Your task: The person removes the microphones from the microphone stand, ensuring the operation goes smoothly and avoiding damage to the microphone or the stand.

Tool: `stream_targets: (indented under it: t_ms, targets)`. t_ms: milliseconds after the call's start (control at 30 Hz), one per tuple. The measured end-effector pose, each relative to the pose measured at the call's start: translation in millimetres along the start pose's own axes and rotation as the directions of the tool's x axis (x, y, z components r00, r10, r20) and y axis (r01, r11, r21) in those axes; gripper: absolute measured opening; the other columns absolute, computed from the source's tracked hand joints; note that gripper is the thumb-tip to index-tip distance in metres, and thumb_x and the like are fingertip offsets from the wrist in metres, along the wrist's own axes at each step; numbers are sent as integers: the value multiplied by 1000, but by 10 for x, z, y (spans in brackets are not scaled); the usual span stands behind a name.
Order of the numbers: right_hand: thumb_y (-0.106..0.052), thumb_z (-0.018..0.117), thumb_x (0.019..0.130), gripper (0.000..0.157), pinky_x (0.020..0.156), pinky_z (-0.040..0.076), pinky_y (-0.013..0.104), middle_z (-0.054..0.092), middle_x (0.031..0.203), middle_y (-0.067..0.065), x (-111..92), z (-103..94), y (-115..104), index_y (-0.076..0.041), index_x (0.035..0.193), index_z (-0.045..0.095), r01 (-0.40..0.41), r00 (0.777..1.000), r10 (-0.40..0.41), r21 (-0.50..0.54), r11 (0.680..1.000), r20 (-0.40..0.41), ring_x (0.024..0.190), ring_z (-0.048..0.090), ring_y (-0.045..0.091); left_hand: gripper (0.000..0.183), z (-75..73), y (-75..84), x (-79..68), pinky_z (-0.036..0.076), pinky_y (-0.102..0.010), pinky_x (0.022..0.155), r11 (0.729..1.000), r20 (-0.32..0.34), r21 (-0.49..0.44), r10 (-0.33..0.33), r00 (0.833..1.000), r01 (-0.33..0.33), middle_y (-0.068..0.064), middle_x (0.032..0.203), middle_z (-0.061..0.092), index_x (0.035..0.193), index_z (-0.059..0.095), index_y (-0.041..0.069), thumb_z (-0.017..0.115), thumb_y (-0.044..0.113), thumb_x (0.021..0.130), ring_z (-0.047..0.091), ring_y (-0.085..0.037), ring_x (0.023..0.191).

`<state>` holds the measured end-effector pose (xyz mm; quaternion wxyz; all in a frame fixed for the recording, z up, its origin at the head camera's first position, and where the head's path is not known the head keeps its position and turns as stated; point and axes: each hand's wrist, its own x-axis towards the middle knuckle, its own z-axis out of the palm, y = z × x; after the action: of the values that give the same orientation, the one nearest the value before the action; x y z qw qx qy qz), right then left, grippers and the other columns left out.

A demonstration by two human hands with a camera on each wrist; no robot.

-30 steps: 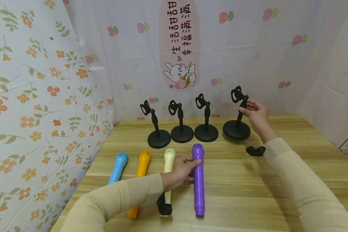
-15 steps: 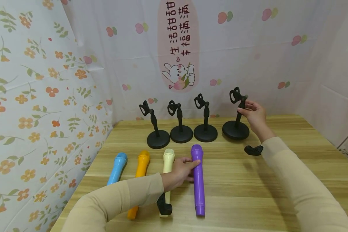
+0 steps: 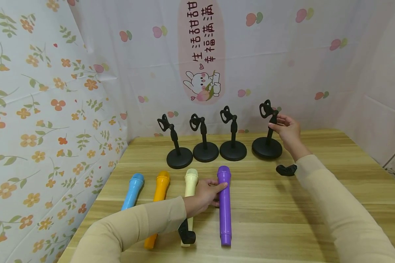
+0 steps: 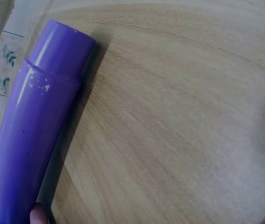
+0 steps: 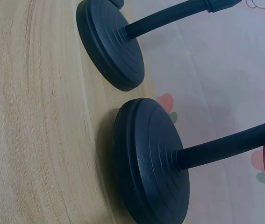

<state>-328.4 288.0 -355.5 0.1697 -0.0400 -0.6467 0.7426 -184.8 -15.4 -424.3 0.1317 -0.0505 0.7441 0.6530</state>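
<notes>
My left hand holds a purple microphone by its upper half, thumb on top. In the left wrist view the purple microphone shows its tail end over the wood, with fingertips at the bottom edge. At the back right, my right hand pinches the stem of a black microphone stand just below its clip. The right wrist view shows that stand's round base close to the tabletop; whether it touches fully I cannot tell. Beside it stands another black microphone stand.
Two more black stands, one in the middle and one at left, complete the row. A cream microphone, an orange microphone and a blue microphone lie left, partly under my sleeve. The wooden table meets a patterned cloth.
The stand in my right hand has come down slightly. My left hand stays on the purple microphone, which has barely shifted. The whole head view has drifted a little.
</notes>
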Motion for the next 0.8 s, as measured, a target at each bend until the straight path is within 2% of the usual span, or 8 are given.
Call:
stream_targets:
  t_ms: [400, 800]
  targets:
    - [-1, 74, 85, 32, 75, 53, 16, 57, 102, 1, 17, 6, 36, -11, 113, 63, -4, 1000, 4, -44, 999, -7, 85, 62, 5, 35, 5, 0, 18, 58, -37, 54, 999, -3, 31, -16, 1000, 16, -12, 83, 68, 107, 60, -1, 74, 25, 89, 69, -21, 68]
    - [-5, 76, 83, 33, 75, 53, 17, 57, 103, 2, 40, 9, 113, -11, 113, 63, -2, 1000, 2, -39, 999, -1, 86, 62, 6, 36, 8, 20, 5, 57, -33, 51, 996, -3, 84, 0, 1000, 1, -11, 80, 67, 108, 61, 0, 75, 26, 87, 67, -18, 64]
